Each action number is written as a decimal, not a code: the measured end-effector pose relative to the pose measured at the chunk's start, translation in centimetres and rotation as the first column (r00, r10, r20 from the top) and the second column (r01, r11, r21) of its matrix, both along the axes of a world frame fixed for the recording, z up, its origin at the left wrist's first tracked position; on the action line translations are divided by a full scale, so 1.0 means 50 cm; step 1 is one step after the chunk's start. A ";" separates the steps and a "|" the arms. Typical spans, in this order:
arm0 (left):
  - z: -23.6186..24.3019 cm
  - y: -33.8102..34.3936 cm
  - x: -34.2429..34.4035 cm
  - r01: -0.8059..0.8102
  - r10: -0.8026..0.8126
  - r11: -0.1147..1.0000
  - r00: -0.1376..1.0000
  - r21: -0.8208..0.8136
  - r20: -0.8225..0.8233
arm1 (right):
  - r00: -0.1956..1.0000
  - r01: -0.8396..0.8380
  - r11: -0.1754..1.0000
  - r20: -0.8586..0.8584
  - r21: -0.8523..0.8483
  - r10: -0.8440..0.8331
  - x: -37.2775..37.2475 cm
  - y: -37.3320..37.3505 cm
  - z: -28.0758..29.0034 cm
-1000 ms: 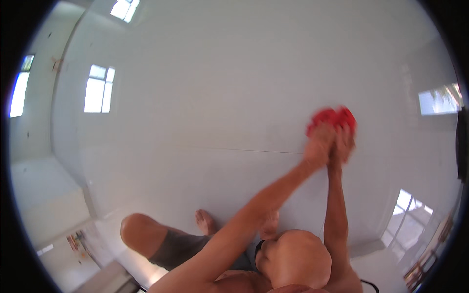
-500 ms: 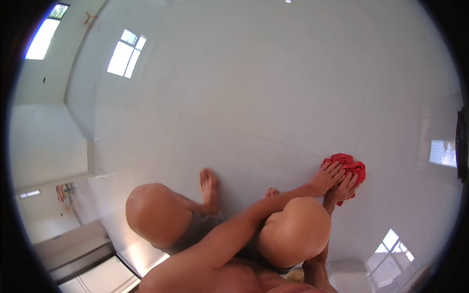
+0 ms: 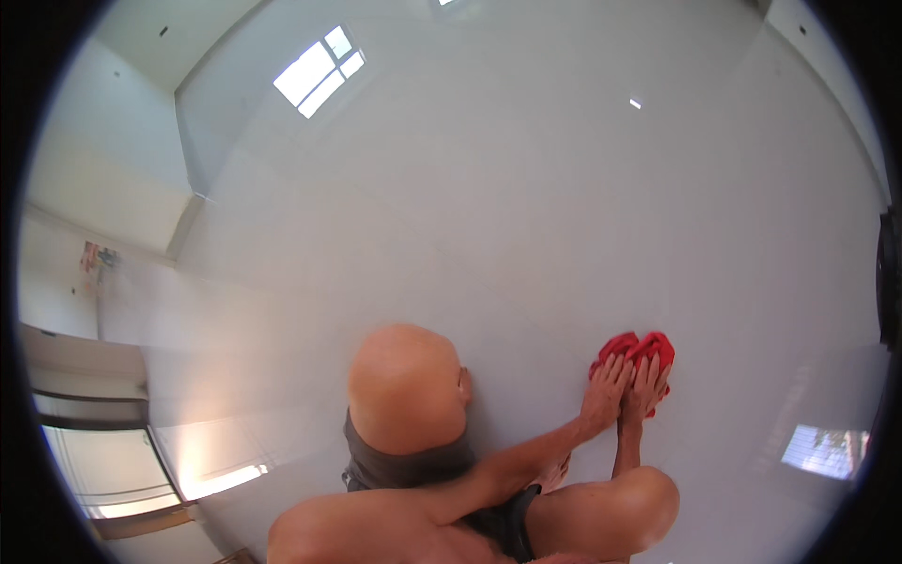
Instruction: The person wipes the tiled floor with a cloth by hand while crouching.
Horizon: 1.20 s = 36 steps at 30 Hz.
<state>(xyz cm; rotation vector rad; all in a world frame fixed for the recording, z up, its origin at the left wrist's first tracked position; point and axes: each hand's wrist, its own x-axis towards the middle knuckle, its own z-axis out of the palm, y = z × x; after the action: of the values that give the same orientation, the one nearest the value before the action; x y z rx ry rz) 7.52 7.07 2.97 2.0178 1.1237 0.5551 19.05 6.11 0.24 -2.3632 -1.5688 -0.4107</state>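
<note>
The red cloth [image 3: 637, 355] is lying bunched up on the glossy white floor [image 3: 526, 188], just in front of my knees, and I am pressing both palms down on its near edge. It is looking soft and light, a limp rag that I judge will crumple and slide easily on such a smooth tile, so the best hold is flat weight on top of the wad rather than a pinch at a corner. My left hand [image 3: 606, 390] is lying spread over the left half, fingers extended and flat, not clenched around anything. My right hand [image 3: 646, 387] is sitting right beside it, touching it, likewise flattened on the cloth with the fingers straight. Neither grip is closing on the fabric; both are simply bearing down on it. I am squatting low, with one bare knee [image 3: 409, 385] rising to the left of my arms. The floor is reflecting bright windows.
</note>
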 end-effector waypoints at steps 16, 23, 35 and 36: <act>-0.017 0.010 0.002 -0.359 0.398 0.878 0.915 -0.316 0.068 | 0.679 0.623 0.731 -0.272 -0.279 -0.682 0.029 -0.067 -0.034; -0.029 0.064 0.018 -0.592 0.698 0.689 0.697 -0.418 0.164 | 0.608 0.152 0.966 -0.751 -0.207 -0.257 -0.063 0.091 0.073; -0.019 0.430 -0.136 -0.783 0.818 0.567 0.498 -0.255 0.289 | 0.900 -0.435 0.898 -0.048 -0.064 0.433 -0.195 0.446 0.069; -0.036 0.433 -0.143 -0.766 0.828 0.558 0.484 -0.320 0.284 | 0.891 -0.452 0.889 0.006 -0.074 0.454 -0.202 0.447 0.058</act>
<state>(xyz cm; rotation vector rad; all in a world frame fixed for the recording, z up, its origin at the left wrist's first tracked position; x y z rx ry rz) 0.36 28.70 1.20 1.0262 1.7492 1.2546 8.94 28.45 3.13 -1.9467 -2.1018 -0.2787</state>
